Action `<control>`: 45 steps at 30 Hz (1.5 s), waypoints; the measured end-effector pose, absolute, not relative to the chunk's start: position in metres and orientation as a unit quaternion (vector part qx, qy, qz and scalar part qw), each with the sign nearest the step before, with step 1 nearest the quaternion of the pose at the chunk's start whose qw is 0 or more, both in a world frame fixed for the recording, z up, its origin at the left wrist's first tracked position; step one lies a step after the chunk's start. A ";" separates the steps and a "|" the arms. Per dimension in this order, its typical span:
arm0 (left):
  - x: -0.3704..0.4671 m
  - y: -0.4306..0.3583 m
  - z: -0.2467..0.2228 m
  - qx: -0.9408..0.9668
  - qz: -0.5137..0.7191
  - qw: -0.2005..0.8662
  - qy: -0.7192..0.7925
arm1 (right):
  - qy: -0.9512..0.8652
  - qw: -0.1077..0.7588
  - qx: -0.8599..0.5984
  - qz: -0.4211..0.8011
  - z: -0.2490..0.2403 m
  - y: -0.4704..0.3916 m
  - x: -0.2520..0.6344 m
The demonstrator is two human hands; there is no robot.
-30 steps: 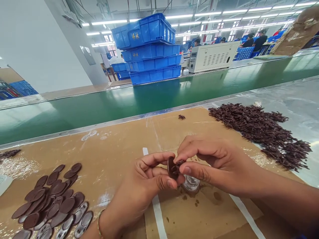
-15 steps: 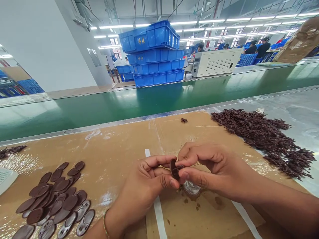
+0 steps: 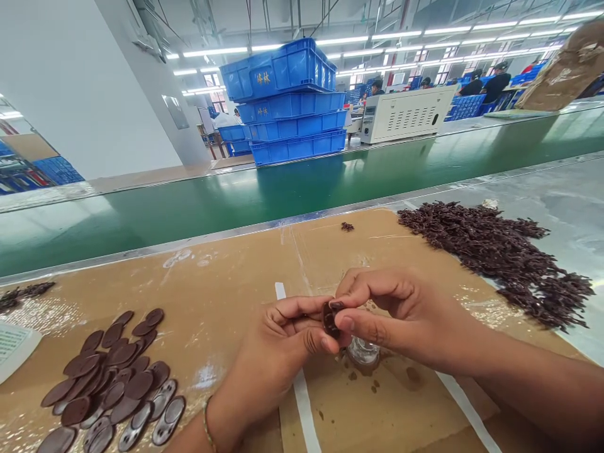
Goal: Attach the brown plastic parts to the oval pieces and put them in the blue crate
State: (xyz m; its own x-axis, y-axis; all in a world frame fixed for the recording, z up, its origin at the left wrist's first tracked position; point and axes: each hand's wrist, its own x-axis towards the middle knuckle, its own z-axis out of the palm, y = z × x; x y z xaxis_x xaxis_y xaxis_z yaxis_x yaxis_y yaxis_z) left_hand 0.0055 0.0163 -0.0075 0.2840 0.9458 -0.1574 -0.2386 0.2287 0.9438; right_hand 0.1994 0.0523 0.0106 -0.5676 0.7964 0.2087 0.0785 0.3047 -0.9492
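Between the thumb and fingers of my left hand [image 3: 276,346] is a dark brown oval piece [image 3: 329,319], held on edge. My right hand [image 3: 406,314] pinches a small dark brown piece [image 3: 336,305] against the face of that oval; the fingertips hide most of it. Just below the hands, partly covered by them, is a small clear dish [image 3: 363,352] with wet spots around it. To the left lies a heap of brown oval pieces [image 3: 113,384], some showing glossy undersides with holes. A large pile of small dark brown twig-like pieces [image 3: 486,258] lies to the right.
Brown sheeting [image 3: 236,270] with white tape strips covers the table. Beyond it runs a green conveyor belt [image 3: 198,195]. Stacked blue crates [image 3: 292,119] and a beige metal box [image 3: 408,113] stand behind. A white container [image 3: 16,349] is at the left edge. People sit farther back.
The oval in my left hand has turned a little, so more of its face shows. My right fingertips have shifted slightly on the small piece. The camera view has moved slightly.
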 end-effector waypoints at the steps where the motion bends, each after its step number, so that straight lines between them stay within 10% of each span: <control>1: 0.005 0.016 -0.008 0.441 0.439 0.670 0.405 | -0.724 0.354 -0.303 0.509 0.011 0.052 0.199; 45: 0.003 0.017 -0.013 0.460 0.443 0.667 0.384 | -0.703 0.354 -0.327 0.523 0.006 0.051 0.196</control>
State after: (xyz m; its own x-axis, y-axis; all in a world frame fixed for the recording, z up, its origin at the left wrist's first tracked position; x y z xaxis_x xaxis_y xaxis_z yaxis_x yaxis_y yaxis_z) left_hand 0.0029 0.0168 -0.0131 0.3128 0.9440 -0.1048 -0.2387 0.1850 0.9533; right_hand 0.1955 0.0510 0.0062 -0.5358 0.8299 0.1554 0.0907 0.2395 -0.9666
